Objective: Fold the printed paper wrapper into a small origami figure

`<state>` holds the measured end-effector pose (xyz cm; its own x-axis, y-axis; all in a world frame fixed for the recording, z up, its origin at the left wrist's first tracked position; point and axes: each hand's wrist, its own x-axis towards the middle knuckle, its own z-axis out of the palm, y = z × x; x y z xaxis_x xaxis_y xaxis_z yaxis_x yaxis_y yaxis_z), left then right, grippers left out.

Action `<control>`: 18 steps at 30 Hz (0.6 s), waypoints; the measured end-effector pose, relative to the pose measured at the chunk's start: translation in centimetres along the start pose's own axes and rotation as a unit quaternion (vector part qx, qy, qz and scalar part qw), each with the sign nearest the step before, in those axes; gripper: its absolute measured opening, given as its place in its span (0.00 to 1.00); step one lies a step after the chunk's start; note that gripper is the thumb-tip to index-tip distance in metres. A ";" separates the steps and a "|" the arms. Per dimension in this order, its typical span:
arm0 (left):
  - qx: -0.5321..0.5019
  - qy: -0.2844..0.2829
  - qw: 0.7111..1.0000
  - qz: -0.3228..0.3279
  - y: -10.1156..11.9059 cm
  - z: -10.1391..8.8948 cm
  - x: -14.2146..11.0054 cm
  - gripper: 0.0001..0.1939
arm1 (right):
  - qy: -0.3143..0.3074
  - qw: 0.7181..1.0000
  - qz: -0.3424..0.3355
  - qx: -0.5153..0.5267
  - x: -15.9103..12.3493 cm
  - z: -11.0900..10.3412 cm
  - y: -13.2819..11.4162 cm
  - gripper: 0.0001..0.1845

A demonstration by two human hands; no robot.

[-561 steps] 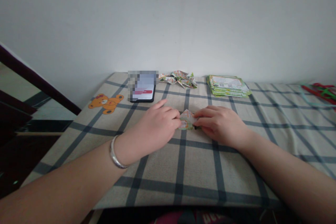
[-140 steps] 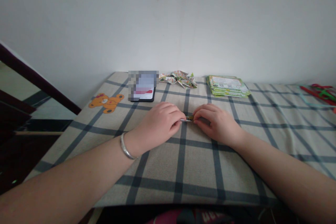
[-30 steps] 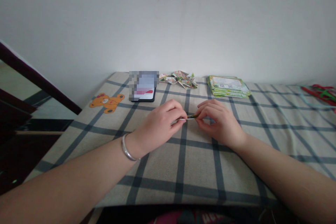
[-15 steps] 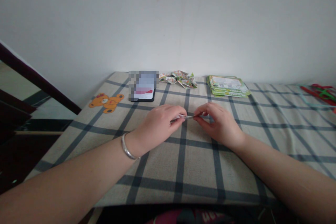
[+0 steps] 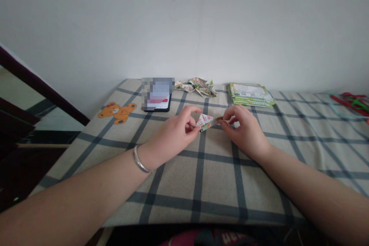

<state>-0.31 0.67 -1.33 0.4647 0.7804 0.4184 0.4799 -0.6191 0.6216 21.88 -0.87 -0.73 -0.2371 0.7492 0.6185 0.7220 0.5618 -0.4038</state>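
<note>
Between my hands is a small piece of folded printed paper (image 5: 206,121), white with red and green print and a pointed top. My left hand (image 5: 181,130), with a silver bangle at its wrist, pinches the paper's left end; the index finger is raised off it. At the other end, the thumb and fingertips of my right hand (image 5: 240,127) are closed on the paper's right tip. Both hands are just over the checked tablecloth (image 5: 173,177).
Against the wall lie several folded paper pieces (image 5: 197,86), beside a phone (image 5: 158,98) with a partly blurred screen. A stack of green printed sheets (image 5: 250,95) is further right. An orange bear figure (image 5: 117,112) is at the left; red and green items (image 5: 353,103) sit far right.
The folded paper has turned so its printed face and point show. My left index finger has lifted away, and my right hand has shifted slightly right and up.
</note>
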 end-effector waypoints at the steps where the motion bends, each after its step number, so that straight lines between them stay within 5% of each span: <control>1: -0.010 -0.002 1.000 -0.002 0.0 0.0 0.0 0.21 | -0.008 1.000 -0.020 -0.013 0.0 0.0 -0.1 0.08; 8: -0.052 -0.033 0.998 0.006 0.0 0.1 0.1 0.17 | -0.082 0.992 -0.094 -0.023 -0.2 0.0 -0.4 0.09; 18: 0.030 -0.028 0.998 0.052 0.5 -0.4 0.3 0.05 | -0.119 0.988 -0.102 -0.008 0.0 0.0 -0.4 0.08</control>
<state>-0.23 0.63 -0.57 0.5546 0.7060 0.4404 0.4699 -0.7025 0.5344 21.60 -1.09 -0.54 -0.5240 0.6830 0.5088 0.6525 0.7059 -0.2756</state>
